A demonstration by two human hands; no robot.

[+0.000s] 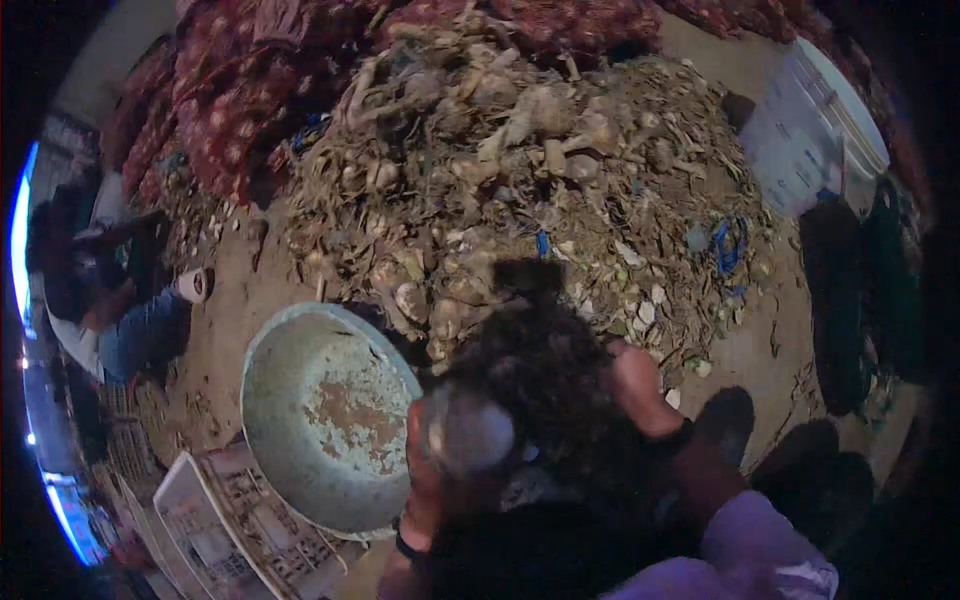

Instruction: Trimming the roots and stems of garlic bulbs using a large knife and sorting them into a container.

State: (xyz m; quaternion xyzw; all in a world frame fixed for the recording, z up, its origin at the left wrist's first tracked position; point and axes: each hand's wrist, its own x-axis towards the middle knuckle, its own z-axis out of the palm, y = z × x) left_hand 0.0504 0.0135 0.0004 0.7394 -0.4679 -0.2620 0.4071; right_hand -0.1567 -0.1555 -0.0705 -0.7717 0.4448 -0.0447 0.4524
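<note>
My left hand (pixel 425 465) is shut on a pale garlic bulb (pixel 474 435), low in the middle of the view, just right of a round, worn basin (pixel 352 420) with a blue-green rim. My right hand (pixel 641 386) is to the right, near the scattered garlic scraps; its fingers are partly hidden by the dark shape between my hands, so I cannot tell what it holds. A heap of garlic bulbs with dry stalks and skins (pixel 480 165) lies on the floor in front of me.
Red mesh sacks of bulbs (pixel 225 112) stand behind the heap. At the left a person (pixel 112 322) sits low. A plastic crate (pixel 255 525) is beside the basin. A whitish bucket (pixel 810 127) lies at the upper right, near a dark-clad leg (pixel 832 300). Blue string (pixel 729 247) lies among the scraps.
</note>
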